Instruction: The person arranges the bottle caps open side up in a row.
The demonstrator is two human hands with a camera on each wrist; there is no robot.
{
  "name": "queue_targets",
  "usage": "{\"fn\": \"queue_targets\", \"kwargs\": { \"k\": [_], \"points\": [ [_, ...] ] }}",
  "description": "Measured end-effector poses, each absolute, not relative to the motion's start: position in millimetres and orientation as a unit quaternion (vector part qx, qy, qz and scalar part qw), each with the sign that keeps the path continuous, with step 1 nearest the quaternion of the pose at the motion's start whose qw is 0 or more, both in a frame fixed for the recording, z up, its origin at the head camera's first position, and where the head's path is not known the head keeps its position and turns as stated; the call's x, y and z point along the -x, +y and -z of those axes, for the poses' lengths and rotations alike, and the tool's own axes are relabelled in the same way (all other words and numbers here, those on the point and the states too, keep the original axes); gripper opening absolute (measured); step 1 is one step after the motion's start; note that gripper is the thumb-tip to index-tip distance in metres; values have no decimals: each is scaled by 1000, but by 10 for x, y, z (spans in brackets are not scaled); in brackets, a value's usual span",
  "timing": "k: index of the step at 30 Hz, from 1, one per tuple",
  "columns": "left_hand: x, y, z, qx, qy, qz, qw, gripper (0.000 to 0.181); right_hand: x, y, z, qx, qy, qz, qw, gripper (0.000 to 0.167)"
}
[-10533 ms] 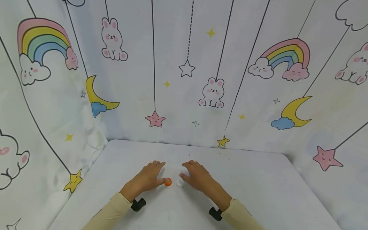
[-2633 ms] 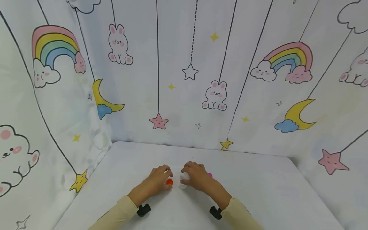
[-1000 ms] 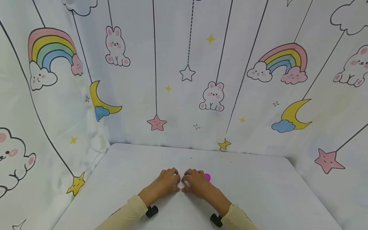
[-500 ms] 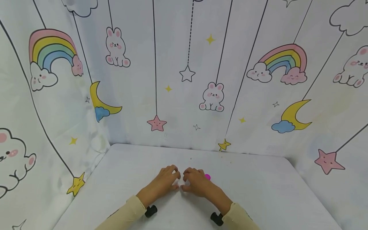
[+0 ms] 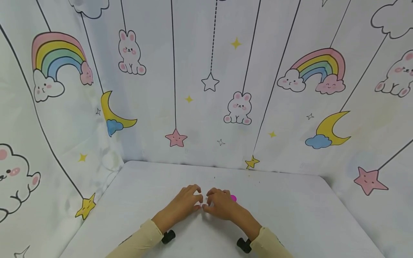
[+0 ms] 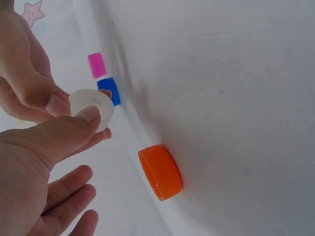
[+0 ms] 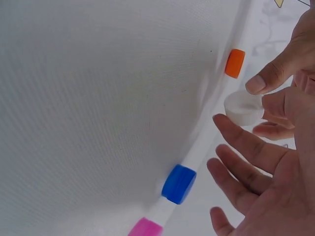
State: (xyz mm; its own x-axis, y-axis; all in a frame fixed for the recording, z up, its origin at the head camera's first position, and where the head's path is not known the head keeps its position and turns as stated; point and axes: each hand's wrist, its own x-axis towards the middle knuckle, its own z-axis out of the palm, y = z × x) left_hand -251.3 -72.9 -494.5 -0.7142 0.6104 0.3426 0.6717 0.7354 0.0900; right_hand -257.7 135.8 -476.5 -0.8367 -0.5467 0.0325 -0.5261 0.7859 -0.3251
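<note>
the left hand pinched the white cap from its left, the right hand from its right; both hands' other fingers stood loosely bent, apart from it.

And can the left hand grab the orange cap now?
Probably, yes. The orange cap sits near the left hand, and nothing seems to block the way. But that hand pinches the white cap, so it should probably let go first.
</note>
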Motion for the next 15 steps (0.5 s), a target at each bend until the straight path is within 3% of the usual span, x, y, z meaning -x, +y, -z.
{"fn": "queue_targets", "kwargs": {
  "k": [7,15],
  "points": [
    [2546,-775,4967,325,-924,151,131,11,2571,1360,4771,295,940,169,-14,20],
    [2565,-822,4946,283,-921,261,64,12,2562,1377,4737,325,924,192,-57,25]
  ]
}}
